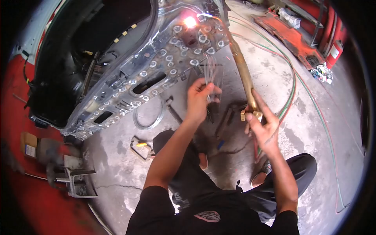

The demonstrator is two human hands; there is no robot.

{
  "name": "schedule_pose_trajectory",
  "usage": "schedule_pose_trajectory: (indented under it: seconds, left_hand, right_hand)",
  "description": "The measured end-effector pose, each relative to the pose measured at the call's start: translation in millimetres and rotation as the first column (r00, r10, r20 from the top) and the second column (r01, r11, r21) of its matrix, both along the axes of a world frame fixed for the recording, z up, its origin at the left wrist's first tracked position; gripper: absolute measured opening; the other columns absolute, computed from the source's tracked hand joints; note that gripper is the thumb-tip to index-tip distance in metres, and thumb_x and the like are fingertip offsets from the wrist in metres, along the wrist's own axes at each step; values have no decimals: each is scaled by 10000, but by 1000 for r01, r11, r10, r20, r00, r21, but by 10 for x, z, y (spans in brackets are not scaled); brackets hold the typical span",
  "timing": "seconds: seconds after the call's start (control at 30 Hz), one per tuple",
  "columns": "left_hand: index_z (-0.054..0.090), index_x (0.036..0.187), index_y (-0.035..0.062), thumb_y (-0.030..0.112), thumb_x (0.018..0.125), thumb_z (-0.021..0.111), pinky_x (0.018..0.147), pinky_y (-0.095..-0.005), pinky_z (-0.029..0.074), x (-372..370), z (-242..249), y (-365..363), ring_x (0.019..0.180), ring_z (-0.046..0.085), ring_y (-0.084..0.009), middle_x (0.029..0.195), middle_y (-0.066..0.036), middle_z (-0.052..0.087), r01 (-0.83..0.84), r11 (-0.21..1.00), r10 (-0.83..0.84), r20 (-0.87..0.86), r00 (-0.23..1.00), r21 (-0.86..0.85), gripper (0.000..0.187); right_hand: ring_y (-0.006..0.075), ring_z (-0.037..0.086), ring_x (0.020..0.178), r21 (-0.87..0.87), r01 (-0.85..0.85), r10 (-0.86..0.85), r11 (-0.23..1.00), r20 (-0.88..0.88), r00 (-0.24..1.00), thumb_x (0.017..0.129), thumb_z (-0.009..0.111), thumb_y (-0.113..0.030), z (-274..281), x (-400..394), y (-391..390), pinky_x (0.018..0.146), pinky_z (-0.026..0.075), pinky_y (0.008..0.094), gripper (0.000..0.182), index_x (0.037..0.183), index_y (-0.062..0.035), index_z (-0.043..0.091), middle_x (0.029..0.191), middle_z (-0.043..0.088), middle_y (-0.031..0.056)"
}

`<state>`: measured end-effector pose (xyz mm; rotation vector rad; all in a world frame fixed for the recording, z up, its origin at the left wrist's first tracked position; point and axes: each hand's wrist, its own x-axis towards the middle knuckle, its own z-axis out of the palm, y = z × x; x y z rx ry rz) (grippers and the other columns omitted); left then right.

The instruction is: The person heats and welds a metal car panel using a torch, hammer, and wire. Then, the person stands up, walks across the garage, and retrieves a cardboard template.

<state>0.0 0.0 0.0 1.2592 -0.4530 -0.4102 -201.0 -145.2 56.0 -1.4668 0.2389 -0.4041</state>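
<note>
My right hand (267,127) is closed around the valve end of a brass gas torch (243,72). The torch slants up and away, and a bright glow (190,22) shows near its tip, against the top of a bare metal car body panel (156,68) dotted with round weld marks. Left of the torch, my left hand (199,100) pinches a bundle of thin metal wires (211,70), somewhat blurred, whose upper ends rise near the panel's lower edge. Its fingers are curled and apart from the torch.
On the concrete floor lie a coil of wire (149,126), a hammer (173,109) and a hacksaw-like frame (140,149). Red and green hoses (291,84) curve along the right. A vise-like metal block (80,182) stands at left. A red fire extinguisher (334,54) is at far right.
</note>
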Motion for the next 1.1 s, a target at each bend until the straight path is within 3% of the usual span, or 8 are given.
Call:
schedule_pose_trajectory:
  seconds: [0.17,0.4,0.57,0.7,0.77,0.93,1.0,1.1]
  left_hand:
    - [486,1109,61,175,967,553,662,-406,559,-540,-131,-161,846,667,-253,960,-145,674,103,994,-112,-483,868,-45,193]
    - [453,1188,18,182,991,509,863,-500,517,-793,-552,124,990,632,-287,1094,-161,618,179,975,-81,-537,839,133,263]
    - [463,1166,27,233,987,561,771,-423,549,-707,-812,363,889,642,-244,1012,-132,631,121,970,13,-541,841,212,290]
    - [443,1215,13,183,982,575,747,-401,546,-616,-1104,380,871,633,-237,1014,-141,621,-12,984,95,-472,876,177,317]
    - [453,1204,-4,197,991,564,750,-366,542,-658,-982,400,865,635,-227,1015,-140,622,64,964,78,-499,863,260,313]
    - [465,1175,9,222,999,550,770,-396,538,-635,-1369,464,876,626,-242,979,-139,615,138,926,26,-424,905,351,289]
    - [466,1160,8,216,997,553,778,-387,532,-775,-1220,364,868,624,-235,964,-127,612,140,900,64,-445,893,412,278]
    - [441,1198,18,222,998,557,774,-364,529,-828,-1227,455,873,625,-218,972,-116,617,175,873,95,-510,855,456,308]
  right_hand:
    - [133,588,809,-179,159,-156,971,33,987,847,662,-42,-780,-207,398,740,504,281,658,1458,-13,419,970,618,86]
    - [133,588,748,-416,175,-167,892,56,984,888,661,-106,-1480,-412,964,682,475,264,647,1475,-35,397,989,616,94]
    - [281,623,900,-155,-135,112,979,-150,982,902,650,-274,-1477,-411,923,825,484,372,601,1412,-12,470,992,621,178]
    - [236,653,897,-136,-123,108,983,-112,988,968,565,-374,-1782,-146,616,778,520,349,609,1426,7,441,964,633,151]
    - [239,691,739,393,33,89,919,-288,954,975,543,-373,-1811,66,409,630,564,330,612,1437,9,419,960,643,179]
    - [241,675,598,193,262,-138,946,-491,860,946,572,-251,-3281,845,-225,484,569,314,570,1431,-2,407,1010,657,163]
    - [340,690,826,163,160,-58,974,-500,864,880,672,-338,-3830,994,-420,662,588,439,657,1410,-31,435,1144,622,213]
    - [369,667,832,-618,-80,-155,782,-318,935,827,696,-448,-4469,1219,-594,654,575,471,743,1416,-74,444,1241,573,229]
